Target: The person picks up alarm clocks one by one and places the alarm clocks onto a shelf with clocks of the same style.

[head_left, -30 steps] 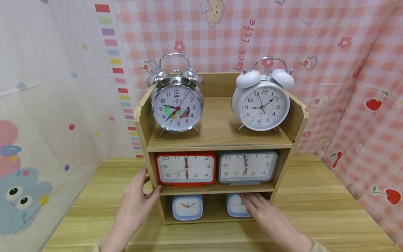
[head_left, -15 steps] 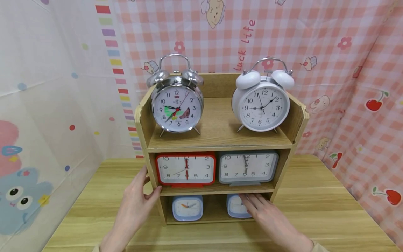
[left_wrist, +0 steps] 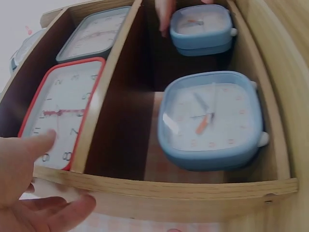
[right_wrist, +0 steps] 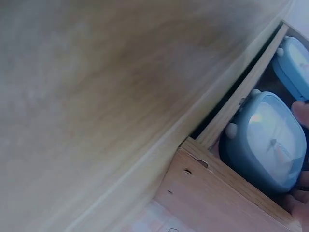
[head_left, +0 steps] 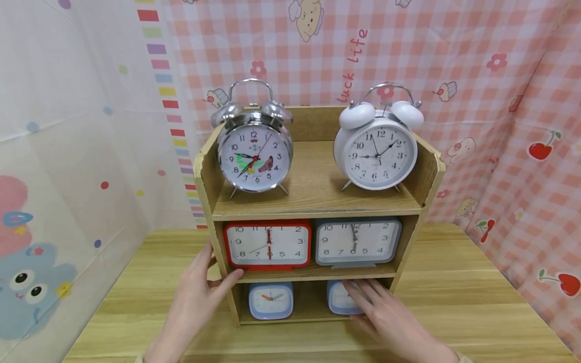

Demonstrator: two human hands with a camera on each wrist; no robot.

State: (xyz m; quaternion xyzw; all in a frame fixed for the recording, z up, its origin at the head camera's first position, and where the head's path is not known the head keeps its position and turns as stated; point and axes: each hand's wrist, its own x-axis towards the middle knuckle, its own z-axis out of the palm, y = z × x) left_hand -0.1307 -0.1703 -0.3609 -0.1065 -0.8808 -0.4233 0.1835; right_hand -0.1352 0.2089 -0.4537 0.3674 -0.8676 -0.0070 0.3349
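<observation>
A small wooden shelf (head_left: 313, 213) holds the clocks. My left hand (head_left: 199, 290) is at its left side, holding the side panel with the thumb in front and fingers along the outside. In the left wrist view the thumb (left_wrist: 41, 145) lies before the red-framed clock (left_wrist: 65, 108). My right hand (head_left: 381, 307) reaches into the bottom compartment and grips the right blue alarm clock (head_left: 338, 297), partly covering its face. In the right wrist view fingertips (right_wrist: 301, 113) touch that clock's edge. A matching blue alarm clock (head_left: 271, 301) stands at the compartment's left.
A silver twin-bell alarm clock (head_left: 255, 151) and a white twin-bell alarm clock (head_left: 380, 151) stand on the top level. Beside the red clock sits a grey-framed clock (head_left: 358, 241). The shelf stands on a wooden table (head_left: 458, 302) with patterned cloth (head_left: 290, 60) behind.
My left thumb has moved slightly right across the shelf's front edge. My right hand has shifted a little at the blue alarm clock, and its thumb now shows lower down. The clocks keep their places.
</observation>
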